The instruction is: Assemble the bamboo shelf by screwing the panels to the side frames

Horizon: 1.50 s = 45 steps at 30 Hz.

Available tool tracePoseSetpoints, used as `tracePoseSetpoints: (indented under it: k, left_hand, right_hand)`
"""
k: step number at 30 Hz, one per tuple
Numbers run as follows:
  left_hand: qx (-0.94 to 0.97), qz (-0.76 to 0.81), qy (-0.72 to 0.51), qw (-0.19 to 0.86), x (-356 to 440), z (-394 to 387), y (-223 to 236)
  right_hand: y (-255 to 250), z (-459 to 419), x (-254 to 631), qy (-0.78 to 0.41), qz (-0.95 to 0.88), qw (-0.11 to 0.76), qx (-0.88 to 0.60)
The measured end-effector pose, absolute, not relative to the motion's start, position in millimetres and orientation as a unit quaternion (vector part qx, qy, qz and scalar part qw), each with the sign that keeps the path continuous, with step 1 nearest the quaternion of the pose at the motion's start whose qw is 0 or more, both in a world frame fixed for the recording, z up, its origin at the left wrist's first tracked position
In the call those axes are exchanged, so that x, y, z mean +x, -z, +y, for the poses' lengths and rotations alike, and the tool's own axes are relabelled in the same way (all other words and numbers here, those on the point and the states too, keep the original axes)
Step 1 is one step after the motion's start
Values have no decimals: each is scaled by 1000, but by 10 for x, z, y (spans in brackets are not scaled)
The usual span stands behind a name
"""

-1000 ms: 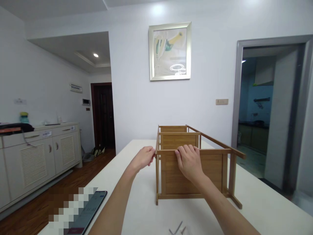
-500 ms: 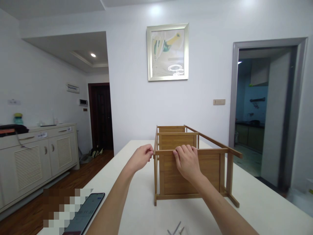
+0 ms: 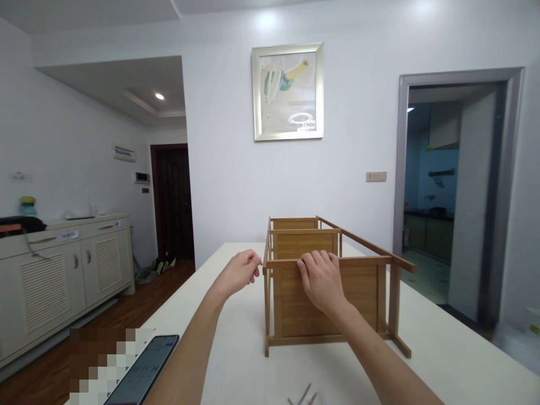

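A bamboo shelf frame (image 3: 363, 298) lies on its side on the white table (image 3: 447, 360). My right hand (image 3: 323, 281) grips the top rail of its near panel, fingers curled over the edge. My left hand (image 3: 241, 271) is pinched at the frame's upper left corner, holding something small that I cannot make out against the wood.
A phone (image 3: 143, 376) lies at the table's near left edge. Metal hex keys and screws (image 3: 302, 397) sit at the bottom edge, just in front of me. A white sideboard (image 3: 63, 275) stands to the left, a doorway (image 3: 447, 197) to the right.
My view has drifted slightly to the right. Both hands stay at the frame's top rail, the left one still pinched at the corner.
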<state>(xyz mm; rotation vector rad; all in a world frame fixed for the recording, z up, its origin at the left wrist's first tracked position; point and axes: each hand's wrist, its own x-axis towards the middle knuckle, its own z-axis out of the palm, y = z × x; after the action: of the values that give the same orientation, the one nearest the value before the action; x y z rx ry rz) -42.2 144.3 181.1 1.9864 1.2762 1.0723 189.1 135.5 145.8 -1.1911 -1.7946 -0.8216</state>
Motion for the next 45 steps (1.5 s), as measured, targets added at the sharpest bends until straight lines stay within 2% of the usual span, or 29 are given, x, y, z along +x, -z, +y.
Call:
tracePoseSetpoints:
  k: [7, 25, 30, 34, 40, 45]
  left_hand:
    - [735, 477, -375, 302, -355, 1435, -1781]
    - [771, 465, -414, 136, -371, 1407, -1814]
    - [731, 431, -477, 229, -385, 1470, -1687]
    - [698, 399, -492, 335, -453, 1462, -1378]
    - [680, 404, -428, 437, -311, 1449, -544]
    - [644, 418, -425, 479, -79, 1507, -190]
  right_hand:
    - [-1459, 1353, 1885, 330, -710, 404, -472]
    - [-1455, 1354, 1891, 317, -717, 405, -471]
    - [-1359, 1266, 2000, 351, -721, 420, -425]
    - [-1042, 1061, 2302, 365, -734, 424, -385]
    - [-413, 703, 2799, 238, -793, 361, -429]
    - [-195, 744, 2903, 123, -722, 448, -512]
